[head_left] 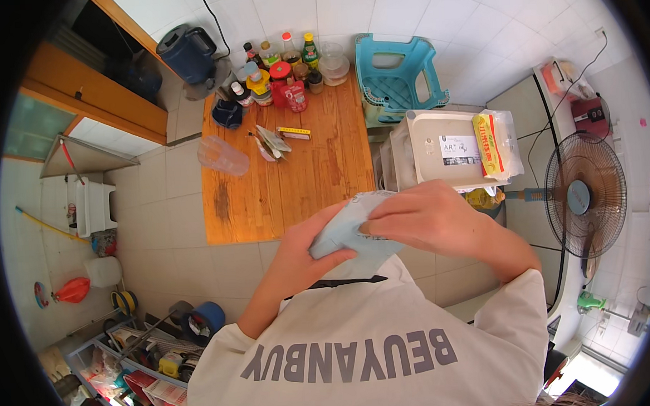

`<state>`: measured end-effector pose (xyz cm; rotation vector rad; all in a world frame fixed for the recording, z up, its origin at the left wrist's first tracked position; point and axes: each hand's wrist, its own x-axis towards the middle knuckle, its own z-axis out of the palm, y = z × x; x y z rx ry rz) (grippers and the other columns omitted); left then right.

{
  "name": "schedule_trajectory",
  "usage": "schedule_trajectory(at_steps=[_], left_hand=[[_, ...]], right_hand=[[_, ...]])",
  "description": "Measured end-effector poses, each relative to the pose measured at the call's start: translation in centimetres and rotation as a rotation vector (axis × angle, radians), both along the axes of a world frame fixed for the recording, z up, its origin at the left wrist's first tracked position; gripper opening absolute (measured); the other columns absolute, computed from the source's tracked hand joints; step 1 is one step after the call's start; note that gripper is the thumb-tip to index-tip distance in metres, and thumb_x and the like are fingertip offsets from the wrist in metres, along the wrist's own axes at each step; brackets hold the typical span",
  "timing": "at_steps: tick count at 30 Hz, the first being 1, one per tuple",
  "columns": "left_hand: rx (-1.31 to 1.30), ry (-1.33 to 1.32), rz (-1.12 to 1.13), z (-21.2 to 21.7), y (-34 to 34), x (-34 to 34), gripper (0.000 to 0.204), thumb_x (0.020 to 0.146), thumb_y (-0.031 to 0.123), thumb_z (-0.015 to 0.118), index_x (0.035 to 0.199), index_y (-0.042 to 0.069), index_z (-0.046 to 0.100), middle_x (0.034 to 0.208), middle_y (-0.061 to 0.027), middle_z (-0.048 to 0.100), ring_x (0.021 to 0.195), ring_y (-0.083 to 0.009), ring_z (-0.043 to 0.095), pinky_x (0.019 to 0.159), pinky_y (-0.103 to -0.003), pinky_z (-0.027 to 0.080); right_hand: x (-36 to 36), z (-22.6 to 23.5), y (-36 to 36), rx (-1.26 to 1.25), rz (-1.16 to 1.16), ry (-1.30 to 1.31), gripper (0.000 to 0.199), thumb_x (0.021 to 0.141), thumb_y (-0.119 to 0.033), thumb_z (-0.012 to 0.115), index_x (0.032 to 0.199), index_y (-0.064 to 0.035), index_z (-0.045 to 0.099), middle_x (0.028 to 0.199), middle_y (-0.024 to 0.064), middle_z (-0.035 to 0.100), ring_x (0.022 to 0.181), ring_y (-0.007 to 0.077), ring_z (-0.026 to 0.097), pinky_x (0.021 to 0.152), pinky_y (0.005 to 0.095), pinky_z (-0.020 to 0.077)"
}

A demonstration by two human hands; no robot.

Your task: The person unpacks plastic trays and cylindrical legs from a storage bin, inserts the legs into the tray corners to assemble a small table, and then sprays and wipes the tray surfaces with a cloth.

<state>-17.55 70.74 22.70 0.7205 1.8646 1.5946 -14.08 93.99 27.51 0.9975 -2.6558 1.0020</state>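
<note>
Close to my chest, in front of the near edge of the table, I hold a pale blue packet with faint print along its upper edge. My left hand grips its left side, thumb lying across the front. My right hand is closed at the packet's upper right, with the fingertips pressed against its surface. Whatever those fingertips pinch is hidden by the hand.
The wooden table carries a clear plastic cup, small packets, a yellow strip and several sauce bottles. Right of it stand a turquoise stool, a drawer unit and a fan.
</note>
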Motion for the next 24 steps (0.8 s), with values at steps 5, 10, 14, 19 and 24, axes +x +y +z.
schedule_trajectory(at_steps=[5, 10, 14, 19, 24], left_hand=[[0.126, -0.007, 0.018, 0.0, 0.0, 0.2, 0.049, 0.085, 0.009, 0.059, 0.131, 0.003, 0.045, 0.115, -0.0138, 0.059, 0.105, -0.0208, 0.056, 0.091, -0.031, 0.042], [0.107, 0.098, 0.007, -0.8, 0.1, -0.2, 0.04, 0.093, 0.013, 0.044, 0.131, 0.002, 0.045, 0.118, -0.0158, 0.059, 0.106, -0.026, 0.059, 0.09, -0.03, 0.043], [0.145, 0.167, -0.05, -0.6, 1.6, 0.4, 0.037, 0.095, 0.015, 0.04, 0.128, 0.0, 0.048, 0.117, -0.0163, 0.06, 0.103, -0.0288, 0.061, 0.088, -0.03, 0.045], [0.098, 0.165, 0.053, -2.1, 1.8, -0.1, 0.036, 0.096, 0.016, 0.038, 0.126, 0.0, 0.05, 0.107, -0.0138, 0.063, 0.09, -0.0251, 0.062, 0.08, -0.028, 0.046], [-0.062, -0.046, 0.316, -3.9, -0.9, -1.3, 0.034, 0.098, 0.02, 0.039, 0.119, -0.002, 0.053, 0.091, -0.0046, 0.062, 0.077, -0.0117, 0.054, 0.072, -0.024, 0.043]], right_hand=[[-1.6, 0.0, -0.2, -0.334, -0.067, -0.572, 0.014, 0.081, -0.003, 0.057, 0.092, 0.0006, 0.063, 0.078, 0.0098, 0.061, 0.064, 0.0245, 0.057, 0.058, 0.0309, 0.0465], [-1.7, 0.9, -0.5, -0.277, 0.185, -0.86, 0.017, 0.085, -0.008, 0.047, 0.091, 0.0024, 0.059, 0.073, 0.0096, 0.059, 0.064, 0.0203, 0.055, 0.059, 0.0304, 0.0445], [-4.1, 2.5, -1.6, 0.43, 0.49, -1.284, 0.022, 0.085, -0.017, 0.044, 0.087, 0.0016, 0.055, 0.079, 0.0152, 0.055, 0.067, 0.0247, 0.048, 0.064, 0.0347, 0.0419], [-3.4, -1.2, -0.8, -0.014, 0.344, -1.104, 0.024, 0.089, -0.022, 0.043, 0.082, 0.0001, 0.052, 0.07, 0.0113, 0.054, 0.064, 0.0254, 0.047, 0.061, 0.0354, 0.0405], [-3.2, -1.1, 0.5, -0.222, -0.072, -0.654, 0.018, 0.089, -0.02, 0.055, 0.091, -0.002, 0.058, 0.073, 0.0095, 0.059, 0.078, 0.0247, 0.056, 0.075, 0.0336, 0.0445]])
